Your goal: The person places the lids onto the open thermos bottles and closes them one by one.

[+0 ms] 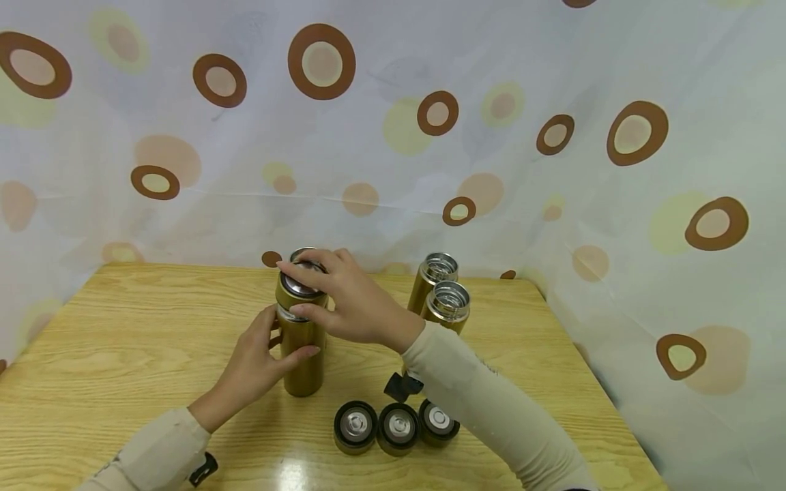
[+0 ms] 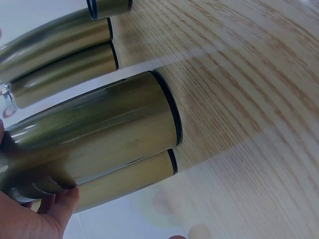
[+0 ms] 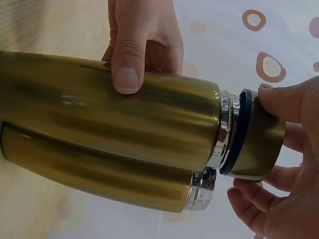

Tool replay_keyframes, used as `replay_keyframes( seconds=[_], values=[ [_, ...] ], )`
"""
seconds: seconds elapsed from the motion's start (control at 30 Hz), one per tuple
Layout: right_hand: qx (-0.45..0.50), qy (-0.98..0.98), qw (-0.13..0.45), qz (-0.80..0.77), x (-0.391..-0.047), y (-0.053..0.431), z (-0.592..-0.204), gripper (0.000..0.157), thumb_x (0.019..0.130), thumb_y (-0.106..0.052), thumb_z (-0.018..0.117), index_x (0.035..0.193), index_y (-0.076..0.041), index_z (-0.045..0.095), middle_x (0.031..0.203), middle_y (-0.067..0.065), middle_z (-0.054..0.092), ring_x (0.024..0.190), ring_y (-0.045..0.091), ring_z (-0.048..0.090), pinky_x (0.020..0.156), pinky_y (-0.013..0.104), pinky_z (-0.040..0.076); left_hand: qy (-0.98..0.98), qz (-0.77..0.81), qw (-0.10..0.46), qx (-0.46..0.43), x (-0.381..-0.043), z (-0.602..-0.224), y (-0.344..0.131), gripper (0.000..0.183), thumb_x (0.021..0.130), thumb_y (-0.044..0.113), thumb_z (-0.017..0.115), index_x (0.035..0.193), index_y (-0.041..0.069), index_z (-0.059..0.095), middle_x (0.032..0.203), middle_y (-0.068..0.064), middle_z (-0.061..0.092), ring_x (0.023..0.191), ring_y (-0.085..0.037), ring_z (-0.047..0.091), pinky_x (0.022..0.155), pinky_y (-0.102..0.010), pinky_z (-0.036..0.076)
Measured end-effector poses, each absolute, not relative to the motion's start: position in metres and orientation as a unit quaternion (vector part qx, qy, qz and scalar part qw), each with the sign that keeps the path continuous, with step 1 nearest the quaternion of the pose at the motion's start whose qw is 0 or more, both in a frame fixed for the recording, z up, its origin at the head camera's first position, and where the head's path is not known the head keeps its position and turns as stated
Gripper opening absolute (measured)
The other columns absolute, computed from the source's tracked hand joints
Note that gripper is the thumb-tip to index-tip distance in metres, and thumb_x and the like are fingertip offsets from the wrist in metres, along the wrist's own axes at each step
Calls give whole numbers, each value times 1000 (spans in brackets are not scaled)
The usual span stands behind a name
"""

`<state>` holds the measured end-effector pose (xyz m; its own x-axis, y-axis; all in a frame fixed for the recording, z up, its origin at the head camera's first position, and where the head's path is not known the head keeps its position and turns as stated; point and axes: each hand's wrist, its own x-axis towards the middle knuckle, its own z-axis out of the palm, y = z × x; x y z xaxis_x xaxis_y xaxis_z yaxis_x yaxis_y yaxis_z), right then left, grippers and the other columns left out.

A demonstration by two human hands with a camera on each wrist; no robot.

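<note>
A gold thermos bottle (image 1: 303, 361) stands upright on the table left of centre. Around its body is my left hand (image 1: 248, 358), thumb across the front, as the right wrist view also shows. My right hand (image 1: 359, 303) holds a gold lid (image 3: 261, 142) by its side at the bottle's mouth. Between the lid's black lower edge and the gold body, a silver threaded neck (image 3: 225, 129) shows. Close behind this bottle stands a second gold bottle (image 3: 99, 174) with its silver neck uncovered.
Two more uncapped gold bottles (image 1: 448, 307) stand to the right, partly behind the right forearm. Three lids (image 1: 355, 426) lie upturned in a row near the front of the wooden table (image 1: 153, 327). A patterned sheet (image 1: 381, 164) hangs behind the table and along its right side.
</note>
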<state>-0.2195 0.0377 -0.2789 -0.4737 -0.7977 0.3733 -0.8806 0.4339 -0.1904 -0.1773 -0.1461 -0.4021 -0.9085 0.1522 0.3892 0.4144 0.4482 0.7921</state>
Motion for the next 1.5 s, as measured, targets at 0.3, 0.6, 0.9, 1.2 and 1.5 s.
replay_keyframes(
  seconds=[0.3,0.6,0.9,1.2,1.5],
  values=[
    [504,-844,115,147,-220,37,-285,56,94,-34,62,145,-20,44,142,12,43,120,29,42,99,38,41,-839,-502,128,-169,-177,-402,-146,67,84,25,76,136,6,38,129,-13,47,119,-35,52,92,-50,50],
    [506,-845,118,129,-220,36,-286,54,96,-34,59,146,-20,43,142,11,44,120,28,42,100,37,39,-840,-499,132,-169,-178,-403,-146,68,84,26,76,137,6,38,130,-13,47,119,-35,52,92,-49,50],
    [506,-846,115,118,-221,36,-285,55,96,-35,59,146,-20,42,142,11,43,116,27,44,98,37,40,-840,-498,133,-167,-178,-404,-146,69,83,25,76,137,6,38,130,-12,47,119,-35,52,92,-49,50],
    [527,-846,26,77,-227,39,-258,66,93,-39,61,150,-19,34,150,13,33,131,30,37,106,39,38,-840,-497,137,-171,-177,-406,-145,70,84,26,76,138,7,37,129,-12,48,118,-34,53,91,-50,50],
    [581,-808,-93,22,-232,30,-223,66,88,2,63,147,-19,40,152,4,34,137,25,33,111,34,30,-839,-499,137,-169,-177,-404,-146,69,84,26,75,139,7,36,130,-12,48,117,-33,54,90,-50,51]
  ],
)
